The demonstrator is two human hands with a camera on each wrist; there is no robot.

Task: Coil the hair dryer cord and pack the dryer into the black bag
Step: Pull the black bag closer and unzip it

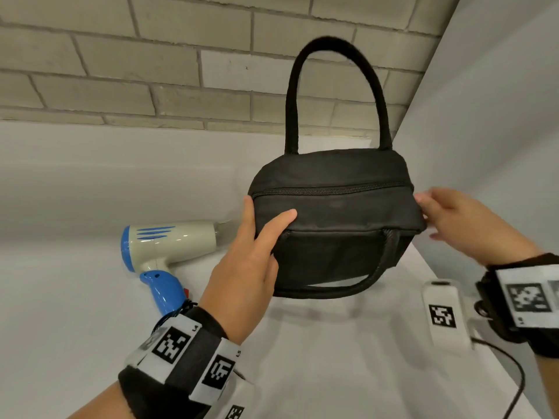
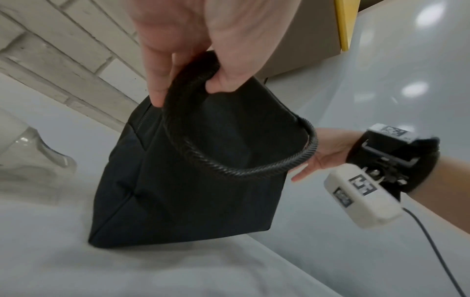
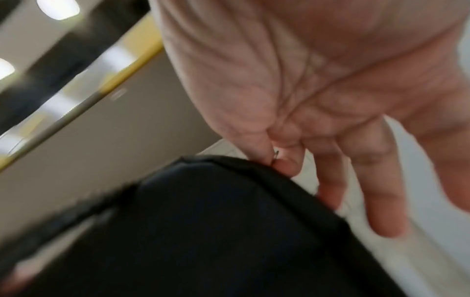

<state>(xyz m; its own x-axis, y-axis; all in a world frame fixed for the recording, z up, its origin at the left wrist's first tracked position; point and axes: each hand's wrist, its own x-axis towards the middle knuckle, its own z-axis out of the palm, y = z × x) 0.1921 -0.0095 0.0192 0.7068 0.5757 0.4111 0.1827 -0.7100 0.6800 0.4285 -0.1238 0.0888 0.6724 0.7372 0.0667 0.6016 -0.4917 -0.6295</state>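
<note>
- We note the bag (image 1: pixel 332 207) is black all over, handles and zip included.
- We record the hair dryer (image 1: pixel 163 252): cream body, blue slashes, blue rear ring, blue grip.
- Surface (image 1: pixel 75 297) pale grey-white.
- Wall (image 1: pixel 121 55) of beige brick.
- Wrist bands (image 1: pixel 193 358) black, with black-and-white square-code tags.

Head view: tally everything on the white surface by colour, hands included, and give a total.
Black: 1, the bag
Cream and blue: 1, the hair dryer
Bare hands: 2, the left hand and the right hand, both at the bag
Total: 4
</note>
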